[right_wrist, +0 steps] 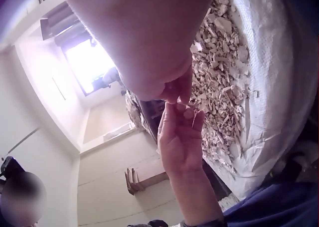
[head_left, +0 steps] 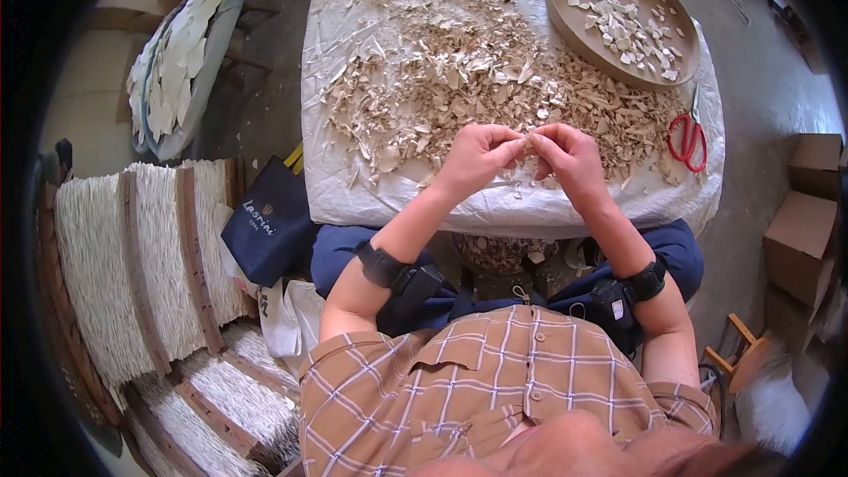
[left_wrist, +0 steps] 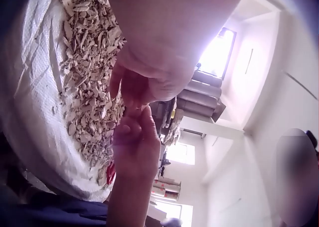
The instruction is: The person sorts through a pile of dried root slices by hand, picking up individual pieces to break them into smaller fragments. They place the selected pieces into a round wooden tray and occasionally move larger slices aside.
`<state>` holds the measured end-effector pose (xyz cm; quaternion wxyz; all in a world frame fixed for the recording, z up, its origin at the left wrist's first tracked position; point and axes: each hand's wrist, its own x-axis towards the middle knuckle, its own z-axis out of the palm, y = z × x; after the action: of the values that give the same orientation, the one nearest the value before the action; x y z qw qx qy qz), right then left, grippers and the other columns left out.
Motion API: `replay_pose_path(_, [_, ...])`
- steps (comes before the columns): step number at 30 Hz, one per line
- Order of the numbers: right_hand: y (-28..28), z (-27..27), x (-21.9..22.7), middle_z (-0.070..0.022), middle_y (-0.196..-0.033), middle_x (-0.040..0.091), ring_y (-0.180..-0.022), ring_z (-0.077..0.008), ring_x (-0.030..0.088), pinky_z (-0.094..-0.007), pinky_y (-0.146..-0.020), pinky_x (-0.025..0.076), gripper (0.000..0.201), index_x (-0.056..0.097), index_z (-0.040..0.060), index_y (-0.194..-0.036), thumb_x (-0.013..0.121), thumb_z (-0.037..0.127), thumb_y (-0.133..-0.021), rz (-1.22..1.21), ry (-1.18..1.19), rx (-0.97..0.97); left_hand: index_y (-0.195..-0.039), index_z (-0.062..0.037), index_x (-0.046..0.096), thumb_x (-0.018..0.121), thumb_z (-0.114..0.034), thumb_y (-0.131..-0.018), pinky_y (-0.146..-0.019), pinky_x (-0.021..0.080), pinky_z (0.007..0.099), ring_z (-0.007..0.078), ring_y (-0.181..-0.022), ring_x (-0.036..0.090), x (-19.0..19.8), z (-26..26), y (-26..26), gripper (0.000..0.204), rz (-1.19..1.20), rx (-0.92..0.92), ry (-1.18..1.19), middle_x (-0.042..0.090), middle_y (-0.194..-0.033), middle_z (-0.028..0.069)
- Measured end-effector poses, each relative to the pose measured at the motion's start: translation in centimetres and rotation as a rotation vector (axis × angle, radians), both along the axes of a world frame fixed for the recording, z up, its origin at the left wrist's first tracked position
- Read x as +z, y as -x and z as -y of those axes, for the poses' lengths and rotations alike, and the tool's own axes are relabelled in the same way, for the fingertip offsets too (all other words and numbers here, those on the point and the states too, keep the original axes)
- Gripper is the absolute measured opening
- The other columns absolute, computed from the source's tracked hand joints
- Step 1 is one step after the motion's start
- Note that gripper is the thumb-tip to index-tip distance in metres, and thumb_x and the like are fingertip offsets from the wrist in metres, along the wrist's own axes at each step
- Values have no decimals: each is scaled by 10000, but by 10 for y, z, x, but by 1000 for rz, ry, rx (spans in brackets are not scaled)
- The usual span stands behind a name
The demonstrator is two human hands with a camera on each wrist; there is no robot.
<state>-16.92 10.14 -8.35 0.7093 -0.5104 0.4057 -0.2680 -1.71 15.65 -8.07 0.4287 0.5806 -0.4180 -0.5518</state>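
Observation:
A wide pile of pale, dry flakes point(head_left: 477, 62) covers a table draped in a white plastic sheet point(head_left: 530, 208). Over the pile's near edge my left hand point(head_left: 511, 150) and right hand point(head_left: 546, 143) meet fingertip to fingertip. Together they pinch one small pale flake point(head_left: 531, 140). In the left wrist view my left hand point(left_wrist: 149, 77) is at the top with the right hand point(left_wrist: 134, 137) reaching up to it. The right wrist view has my right hand point(right_wrist: 169, 87) above and the left hand point(right_wrist: 179, 137) below, with the flake mostly hidden by fingers.
A round brown tray point(head_left: 565, 22) with whiter pieces sits at the table's far right, and red scissors point(head_left: 687, 137) lie at its right edge. A dark blue bag point(head_left: 265, 221) and white bundles point(head_left: 132, 256) stand at the left, cardboard boxes point(head_left: 804, 221) at the right.

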Motion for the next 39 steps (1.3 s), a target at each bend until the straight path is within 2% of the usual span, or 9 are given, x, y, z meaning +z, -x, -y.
replay_pose_path(5, [0,-4,0,-50,-637,570,-489,-75,512,-212,-439,405,140,571,-29,-804,538,107,-806,-196,187,41,-784,12,628,606,-137,-750,-500,423,243,101,-548,549,1,-3,9,154,540,21,248,602,-642,91])
replay_pose_path(13, [0,-2,-14,-64,-623,572,-472,-78,510,-217,-440,409,156,572,-25,-787,552,130,-790,-323,510,-20,-818,1,622,590,-156,-762,-495,436,228,104,-509,551,-13,1,11,170,240,74,82,606,-638,80])
replay_pose_path(16, [0,1,-4,-63,-670,584,-492,-81,521,-212,-450,424,149,568,-19,-807,539,128,-799,-244,200,3,-831,-16,621,587,-162,-763,-577,463,264,138,-624,588,-13,4,3,165,283,29,25,625,-727,72])
replay_pose_path(19, [1,8,-2,-53,-695,588,-496,-80,526,-207,-461,444,139,560,-8,-829,530,125,-806,-46,-67,-54,-865,-68,618,595,-183,-749,-864,368,361,220,-1006,502,-25,23,-24,165,1006,-11,417,586,-995,52])
replay_pose_path(20, [1,9,1,-53,-695,588,-496,-80,526,-207,-461,444,139,560,-8,-829,530,125,-806,-40,-64,-58,-865,-68,618,595,-183,-749,-864,368,361,220,-1006,502,-32,26,-34,165,1012,-15,422,586,-995,52])
replay_pose_path(22, [3,12,8,-50,-703,589,-503,-76,530,-210,-470,462,130,555,0,-836,527,124,-807,15,-147,-77,-878,-94,607,591,-170,-743,-876,358,370,221,-994,499,-40,30,-52,156,1474,71,505,546,-1073,38])
replay_pose_path(29, [12,21,4,-74,-740,597,-526,-73,531,-216,-473,475,118,554,12,-842,537,119,-796,152,-293,-133,-887,-101,591,554,-51,-704,-848,384,369,277,-1005,471,-57,16,-134,193,1296,266,244,532,-1038,87])
replay_pose_path(34, [12,29,15,-74,-743,597,-526,-67,529,-222,-466,488,89,545,26,-835,520,105,-801,318,-429,-161,-881,-75,600,556,-58,-729,-673,449,329,239,-716,577,-52,5,-157,160,1197,482,177,591,-812,89])
replay_pose_path(39, [13,33,27,-61,-726,571,-533,-58,501,-213,-479,471,155,540,-17,-909,498,89,-804,441,-447,-191,-973,-78,569,582,-112,-730,-760,438,366,291,-867,563,-44,5,-157,245,1159,401,74,588,-943,121])
